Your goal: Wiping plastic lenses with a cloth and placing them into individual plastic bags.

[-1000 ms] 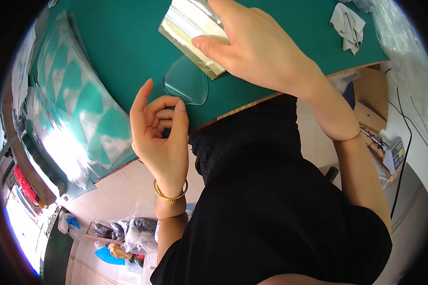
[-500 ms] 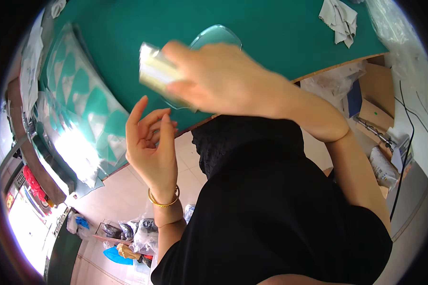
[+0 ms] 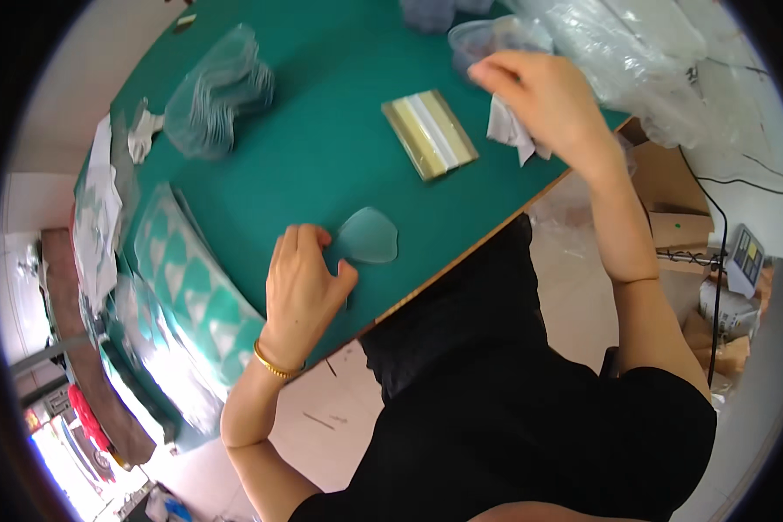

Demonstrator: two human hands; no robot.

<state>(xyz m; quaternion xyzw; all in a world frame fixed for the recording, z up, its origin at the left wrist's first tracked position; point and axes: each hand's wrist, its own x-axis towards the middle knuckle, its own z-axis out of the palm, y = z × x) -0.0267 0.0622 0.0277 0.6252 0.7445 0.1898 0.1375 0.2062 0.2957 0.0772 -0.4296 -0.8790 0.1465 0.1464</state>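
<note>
On the green tabletop, a clear, rounded lens-shaped plastic sheet (image 3: 370, 237) lies flat near the front edge. My left hand (image 3: 303, 283) is at its left side, thumb and fingers apart in a loose curve, gripping nothing. Farther right, my right hand (image 3: 548, 104) reaches over a pile of clear curved plastic pieces (image 3: 470, 35). Its thumb and fingers come together at the edge of the pile; what they pinch is hidden. Between the hands lies a flat yellow block with a white stripe (image 3: 431, 135), with nobody touching it. A grey cloth (image 3: 507, 130) sits beneath my right hand.
A fanned stack of clear plastic pieces (image 3: 217, 96) stands at the far left, beside a crumpled white cloth (image 3: 143, 135). A patterned clear sheet (image 3: 191, 278) covers the left table edge. Plastic bags (image 3: 618, 61) fill the far right; a cardboard box (image 3: 683, 187) is below.
My right hand has let go of the yellow block and moved right to the plastic pile. My left hand has come down beside the lens-shaped sheet. The view has shifted, showing more tabletop.
</note>
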